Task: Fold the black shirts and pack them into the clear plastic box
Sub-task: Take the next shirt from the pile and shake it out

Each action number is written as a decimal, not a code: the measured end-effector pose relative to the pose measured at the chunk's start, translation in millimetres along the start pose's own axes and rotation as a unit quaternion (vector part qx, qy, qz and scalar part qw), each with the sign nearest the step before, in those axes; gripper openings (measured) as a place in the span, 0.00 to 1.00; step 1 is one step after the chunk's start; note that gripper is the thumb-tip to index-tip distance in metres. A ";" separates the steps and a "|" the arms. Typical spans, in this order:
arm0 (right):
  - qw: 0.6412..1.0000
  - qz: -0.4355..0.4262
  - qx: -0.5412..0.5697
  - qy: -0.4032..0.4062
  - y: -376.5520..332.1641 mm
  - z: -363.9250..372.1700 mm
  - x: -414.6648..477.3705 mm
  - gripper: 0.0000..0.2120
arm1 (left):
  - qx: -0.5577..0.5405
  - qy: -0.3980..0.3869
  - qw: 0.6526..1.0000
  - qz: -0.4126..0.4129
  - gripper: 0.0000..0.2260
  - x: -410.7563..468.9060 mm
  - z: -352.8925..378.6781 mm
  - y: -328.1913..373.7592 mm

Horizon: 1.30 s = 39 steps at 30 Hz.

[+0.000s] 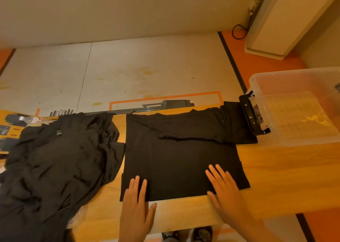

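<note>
Partly folded black shirt (180, 159) is laid flat at the centre of the wooden table (279, 177), collar toward 12 o'clock, hem toward 6. One sleeve is stretched out toward 2 o'clock, and its end is seen touching the black latch (251, 114) on the clear plastic box (298, 105). A fold edge is seen running across the upper chest.

Left hand (136, 205) is placed flat at the shirt's 7 o'clock corner. Its fingers are straight and pressed on the fabric, its thumb is spread out over bare table, and nothing is gripped. Right hand (226, 190) is placed flat at the shirt's 5 o'clock edge. Its fingers are straight and slightly fanned on the cloth, and nothing is pinched.

Pile of black shirts (60, 164) is heaped unfolded at 9 o'clock of the flat shirt, with its edge just beside the shirt's left side and part of it draped over the near table edge.

The box is set on the table at 3 o'clock of the frame, lid off, well apart from both hands.

Shoes (202, 232) are visible below the table edge at 6 o'clock. Orange tape outline (165, 97) is marked on the floor at 12 o'clock.
</note>
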State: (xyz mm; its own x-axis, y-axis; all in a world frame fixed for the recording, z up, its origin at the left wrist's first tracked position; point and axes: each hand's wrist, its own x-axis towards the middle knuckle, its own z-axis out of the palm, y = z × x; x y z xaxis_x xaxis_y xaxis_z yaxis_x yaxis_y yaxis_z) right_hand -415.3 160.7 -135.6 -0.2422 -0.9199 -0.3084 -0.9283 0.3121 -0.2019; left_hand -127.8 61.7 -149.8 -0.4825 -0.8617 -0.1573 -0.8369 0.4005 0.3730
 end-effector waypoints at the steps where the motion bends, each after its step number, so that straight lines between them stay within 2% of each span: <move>1: 1.000 0.009 -0.010 -0.017 2.9 5.2 -6.3 0.29 | 0.012 -0.014 1.000 0.011 0.31 -5.6 2.6 -6.6; 5: 0.998 0.041 -0.021 -0.047 12.1 10.9 -15.6 0.35 | 0.054 -0.034 0.998 0.030 0.34 -16.4 6.3 -18.2; 12: 0.997 -0.002 -0.028 -0.073 15.1 15.4 -38.0 0.46 | 0.088 -0.028 0.995 0.046 0.41 -51.9 10.0 -16.9; 15: 0.996 -0.016 -0.027 -0.078 18.9 19.3 -53.5 0.45 | 0.085 -0.034 0.995 0.037 0.35 -62.6 10.7 -16.2; 18: 0.997 -0.025 -0.035 -0.067 22.9 21.3 -67.5 0.39 | 0.080 -0.006 0.996 0.034 0.26 -68.5 11.6 -16.0; 20: 0.998 -0.048 -0.046 -0.017 27.4 25.1 -75.8 0.32 | 0.063 0.000 0.998 0.026 0.25 -73.3 7.8 -9.7; 21: 0.997 -0.056 -0.044 0.017 29.5 28.5 -79.0 0.32 | 0.052 0.009 0.998 0.023 0.23 -75.9 6.1 -6.3; 23: 0.996 -0.053 -0.042 0.059 30.3 35.5 -81.9 0.47 | 0.024 0.024 0.999 0.024 0.30 -81.8 2.1 1.0; 24: 0.996 -0.042 -0.043 0.068 29.3 35.0 -83.4 0.52 | 0.021 0.024 0.999 0.024 0.31 -84.0 0.6 2.5; 25: 0.995 -0.039 -0.049 0.083 28.5 35.1 -85.5 0.55 | 0.031 0.037 0.999 0.025 0.27 -86.6 1.6 1.4; 26: 0.992 -0.044 -0.061 0.097 27.4 33.2 -88.4 0.55 | 0.053 0.059 0.996 0.029 0.21 -89.1 3.5 -1.6; 27: 0.990 -0.053 -0.073 0.108 26.6 31.6 -90.7 0.54 | 0.076 0.078 0.994 0.025 0.18 -90.0 7.3 -7.0; 29: 0.986 -0.059 -0.097 0.120 26.2 25.4 -94.9 0.49 | 0.091 0.064 0.994 -0.009 0.36 -89.5 11.0 -8.5; 30: 0.986 -0.056 -0.101 0.118 26.9 23.6 -97.0 0.48 | 0.094 0.047 0.994 -0.035 0.40 -89.8 11.2 -6.5; 34: 0.990 -0.041 -0.073 0.110 30.3 27.6 -101.4 0.48 | 0.105 0.019 0.992 -0.066 0.41 -93.9 9.7 6.0; 39: 0.997 -0.027 -0.023 0.076 38.6 22.9 -100.8 0.47 | 0.104 0.013 0.992 -0.065 0.40 -95.8 0.4 3.0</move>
State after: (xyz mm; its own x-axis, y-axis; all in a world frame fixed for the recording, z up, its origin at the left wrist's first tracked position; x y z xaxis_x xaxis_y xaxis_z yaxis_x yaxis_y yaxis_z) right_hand -420.3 270.9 -133.5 -0.2272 -0.9616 -0.1540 -0.9523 0.2525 -0.1713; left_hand -84.2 145.5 -134.0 -0.3628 -0.9167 -0.1676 -0.9280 0.3389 0.1547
